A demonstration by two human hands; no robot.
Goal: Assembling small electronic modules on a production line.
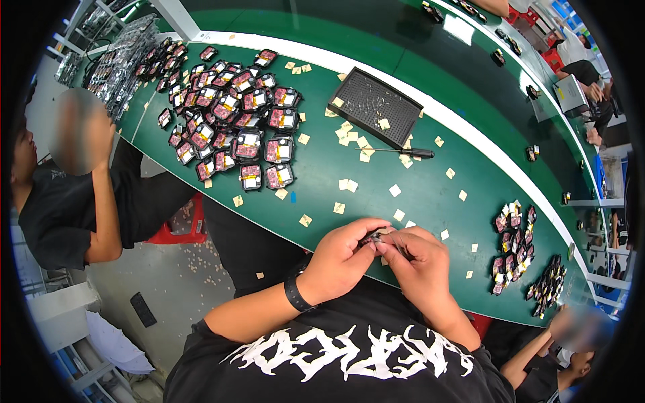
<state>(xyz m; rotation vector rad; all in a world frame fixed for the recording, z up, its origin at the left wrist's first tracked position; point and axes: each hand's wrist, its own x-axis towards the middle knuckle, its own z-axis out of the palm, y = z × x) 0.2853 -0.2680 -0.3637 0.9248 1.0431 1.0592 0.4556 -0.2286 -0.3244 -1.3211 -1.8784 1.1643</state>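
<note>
Close in front of my chest, my left hand (pixel 338 260) and my right hand (pixel 422 260) meet at the table's near edge. Pinched between their fingertips is a small dark part (pixel 375 238). Most of it is hidden by my thumbs and fingers, so its exact kind does not show. A black band circles my left wrist. Small cream paper squares (pixel 339 208) lie scattered on the green table just beyond my hands. Farther off, a screwdriver (pixel 420 154) with a dark handle rests beside a black tray (pixel 345 113) holding tiny bits.
A large heap of black-cased modules with pink faces (pixel 248 144) covers the table's left part. Smaller groups of modules (pixel 514 245) stand at the right. Behind a white rail runs a green belt (pixel 430 50) carrying more modules. Other people sit at left and lower right.
</note>
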